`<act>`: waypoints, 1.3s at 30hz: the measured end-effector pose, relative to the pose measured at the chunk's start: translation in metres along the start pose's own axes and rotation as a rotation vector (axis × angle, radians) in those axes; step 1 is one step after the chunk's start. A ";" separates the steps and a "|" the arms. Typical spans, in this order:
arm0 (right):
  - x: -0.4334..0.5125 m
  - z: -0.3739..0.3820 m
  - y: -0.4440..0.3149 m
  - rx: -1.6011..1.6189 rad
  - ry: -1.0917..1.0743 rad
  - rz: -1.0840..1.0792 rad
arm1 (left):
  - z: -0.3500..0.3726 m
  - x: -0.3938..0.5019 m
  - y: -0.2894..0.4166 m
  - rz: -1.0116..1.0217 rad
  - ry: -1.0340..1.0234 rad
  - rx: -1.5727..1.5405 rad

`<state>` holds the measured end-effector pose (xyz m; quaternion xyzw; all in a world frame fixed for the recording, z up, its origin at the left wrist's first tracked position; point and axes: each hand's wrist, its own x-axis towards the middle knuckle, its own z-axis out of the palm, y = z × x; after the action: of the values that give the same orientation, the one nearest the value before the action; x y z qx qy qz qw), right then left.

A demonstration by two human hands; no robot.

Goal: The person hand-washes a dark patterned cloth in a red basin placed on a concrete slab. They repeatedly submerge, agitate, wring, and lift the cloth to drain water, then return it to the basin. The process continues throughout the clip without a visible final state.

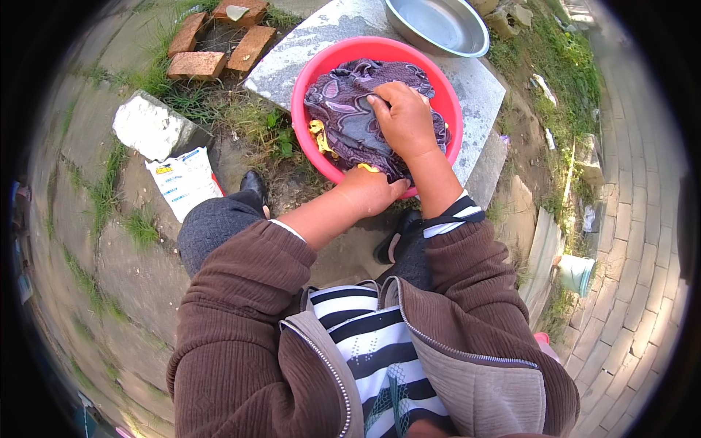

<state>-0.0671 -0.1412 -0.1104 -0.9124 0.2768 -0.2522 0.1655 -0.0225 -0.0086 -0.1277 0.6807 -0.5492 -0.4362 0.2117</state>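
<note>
A red plastic basin [304, 143] holds a bunched, wet-looking dark purple and grey patterned cloth [350, 117]. Yellow fabric [321, 138] shows among its folds at the left side. My left hand [368, 191] reaches over the basin's near rim, with a fold of the cloth between thumb and fingers; its fingertips are hidden in the fabric. Farther in, my right hand [406, 119] lies on top of the cloth, fingers curled into it and partly out of sight.
The basin stands on a stone slab [482, 93], beside a metal basin [438, 24]. Left of it are several bricks [197, 64], a pale stone block [153, 126] and a printed plastic bag [183, 180]. A brick path [630, 246] runs along the right.
</note>
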 end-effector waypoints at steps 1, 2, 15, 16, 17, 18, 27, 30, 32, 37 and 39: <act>0.003 -0.001 -0.001 0.091 0.052 0.012 | 0.000 -0.004 -0.003 0.033 0.012 0.053; 0.006 -0.001 -0.002 0.175 0.124 0.014 | 0.002 -0.007 -0.009 0.065 0.064 0.029; 0.130 -0.116 -0.061 1.517 0.276 0.287 | -0.039 -0.027 0.002 0.232 -0.182 0.234; 0.143 -0.137 -0.065 1.559 0.291 0.262 | -0.044 -0.029 0.005 0.277 -0.144 0.141; 0.152 -0.159 -0.072 1.581 0.260 0.165 | -0.046 -0.028 0.002 0.245 -0.096 0.095; 0.162 -0.182 -0.079 1.620 0.249 0.091 | -0.044 -0.026 -0.001 0.216 -0.057 0.051; 0.167 -0.275 -0.109 1.550 -0.055 -0.476 | -0.057 -0.001 0.012 0.345 -0.477 -0.044; 0.125 -0.210 -0.091 1.876 -0.185 -0.158 | -0.061 -0.024 0.004 0.276 -0.611 -1.226; 0.088 -0.172 -0.079 1.935 -0.237 -0.055 | -0.057 -0.010 0.002 0.252 -0.687 -1.591; 0.010 -0.133 -0.088 2.051 -0.452 -0.086 | -0.050 0.003 0.023 0.606 -0.350 -2.114; 0.004 -0.131 -0.061 2.105 -0.242 -0.016 | -0.061 0.019 0.026 0.342 0.021 -2.092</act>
<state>-0.1111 -0.1168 0.0252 -0.3299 -0.1055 -0.2733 0.8974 0.0139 -0.0460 -0.0828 0.0771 0.0129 -0.6503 0.7557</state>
